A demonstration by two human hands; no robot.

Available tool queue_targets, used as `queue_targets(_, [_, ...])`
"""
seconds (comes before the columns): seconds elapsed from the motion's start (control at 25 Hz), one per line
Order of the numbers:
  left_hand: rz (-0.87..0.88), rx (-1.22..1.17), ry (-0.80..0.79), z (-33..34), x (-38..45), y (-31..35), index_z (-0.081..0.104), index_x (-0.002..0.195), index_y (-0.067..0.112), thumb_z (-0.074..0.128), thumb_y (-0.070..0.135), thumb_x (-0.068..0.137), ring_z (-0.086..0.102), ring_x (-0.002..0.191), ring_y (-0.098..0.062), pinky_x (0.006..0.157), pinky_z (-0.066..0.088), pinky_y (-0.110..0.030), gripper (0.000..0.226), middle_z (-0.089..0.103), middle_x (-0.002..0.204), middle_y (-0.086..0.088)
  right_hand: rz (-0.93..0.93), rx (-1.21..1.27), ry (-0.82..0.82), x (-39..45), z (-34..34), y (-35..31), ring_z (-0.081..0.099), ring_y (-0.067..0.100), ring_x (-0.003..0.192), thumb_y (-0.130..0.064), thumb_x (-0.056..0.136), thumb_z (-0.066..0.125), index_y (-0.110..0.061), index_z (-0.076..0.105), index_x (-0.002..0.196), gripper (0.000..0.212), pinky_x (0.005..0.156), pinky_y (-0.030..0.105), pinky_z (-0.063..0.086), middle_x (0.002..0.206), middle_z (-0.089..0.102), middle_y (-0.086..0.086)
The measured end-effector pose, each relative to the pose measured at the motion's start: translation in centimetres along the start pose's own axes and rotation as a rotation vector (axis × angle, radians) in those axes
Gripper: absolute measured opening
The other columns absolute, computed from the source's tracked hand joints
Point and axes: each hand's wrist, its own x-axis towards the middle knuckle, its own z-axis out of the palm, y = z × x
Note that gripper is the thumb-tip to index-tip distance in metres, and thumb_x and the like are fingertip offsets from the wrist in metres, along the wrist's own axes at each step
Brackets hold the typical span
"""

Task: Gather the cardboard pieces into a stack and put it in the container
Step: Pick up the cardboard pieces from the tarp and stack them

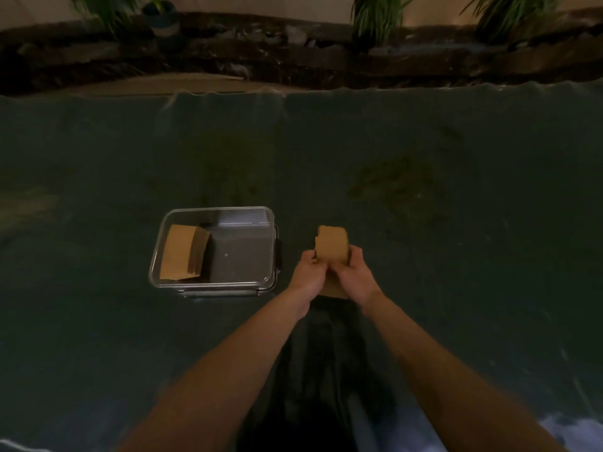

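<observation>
Grip: pinching a stack of cardboard pieces (pixel 332 245) between both hands, left hand (pixel 306 270) pressing on the stack's left edge, right hand (pixel 354 270) pressing on its right edge, fingers curling round the near half.

Stack: standing tilted up off the cloth, far end rising clear of the fingers, edges looking roughly squared though one corner on the left is jutting out slightly; a further bit of cardboard is showing below the wrists, too hidden to tell whether lying loose or belonging to the stack.

Step in hand: judging by the two-sided squeeze, evening up the pieces before carrying them over.

Container (pixel 215 249): sitting open on the cloth just to the left of the hands, clear-walled, long side running left to right, latch side facing the stack.

Already inside: leaning against the left wall, an earlier batch of cardboard (pixel 182 252), leaving the right half of the floor bare.

Key relation: lying directly leftward from the grip, with the left hand nearer the rim; bare space sitting on the side closest to the stack, so calling for a short sideways carry and a lowering with the stack's long axis running front to back.

Risk: splaying of loose pieces if easing the squeeze over the rim.

Surroundings: dark green cloth (pixel 424 141) covering the work area, plants (pixel 375 17) standing well beyond it.
</observation>
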Motion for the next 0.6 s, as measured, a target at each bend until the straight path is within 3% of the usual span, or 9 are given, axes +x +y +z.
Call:
queue_targets(0.12, [-0.013,-0.013,0.051,-0.1,1.6,-1.0,0.035,0.137,0.02,0.037,0.024,0.103,0.05,0.107,-0.021,0.087,0.039,-0.037,0.035,0.052,0.13,-0.007,-0.015,-0.179,0.26,1.6,-0.2,1.8,0.044,0.028,0.13,-0.038,0.098,0.048,-0.023,0.043,0.143,0.047,0.105,0.045,0.039,0.143,0.043,0.007])
queue_targets(0.2, [-0.032,0.015,0.09,-0.1,2.4,-1.2,0.03,0.142,0.019,0.033,0.019,0.103,0.049,0.109,-0.022,0.086,0.037,-0.036,0.038,0.05,0.129,-0.007,0.043,-0.297,0.385,2.2,-0.5,2.6,0.03,0.034,0.139,-0.038,0.1,0.045,-0.024,0.038,0.147,0.05,0.11,0.051,0.032,0.153,0.032,0.008])
queue_targets(0.32, [-0.07,0.019,0.115,0.1,3.4,-1.8,0.024,0.146,0.02,0.032,0.017,0.104,0.047,0.118,-0.026,0.089,0.036,-0.036,0.043,0.046,0.135,-0.008,0.108,-0.391,0.29,2.9,0.1,4.1,0.026,0.038,0.14,-0.031,0.1,0.046,-0.021,0.029,0.153,0.057,0.111,0.051,0.031,0.156,0.027,0.012])
queue_targets(0.48, [-0.103,0.065,0.117,0.3,4.8,-3.2,0.026,0.144,0.018,0.032,0.017,0.103,0.05,0.114,-0.027,0.09,0.04,-0.038,0.041,0.049,0.138,-0.013,0.094,-0.339,0.293,3.6,0.3,5.2,0.043,0.035,0.132,-0.025,0.1,0.049,-0.016,0.04,0.148,0.05,0.108,0.04,0.037,0.15,0.037,0.014])
queue_targets(0.6, [-0.097,0.05,0.112,0.5,5.2,-3.7,0.027,0.141,0.016,0.032,0.016,0.103,0.048,0.103,-0.022,0.086,0.037,-0.036,0.038,0.05,0.125,-0.008,0.091,-0.261,0.228,4.2,0.8,5.0,0.054,0.027,0.122,-0.027,0.1,0.048,-0.018,0.047,0.144,0.044,0.102,0.035,0.042,0.143,0.048,0.01])
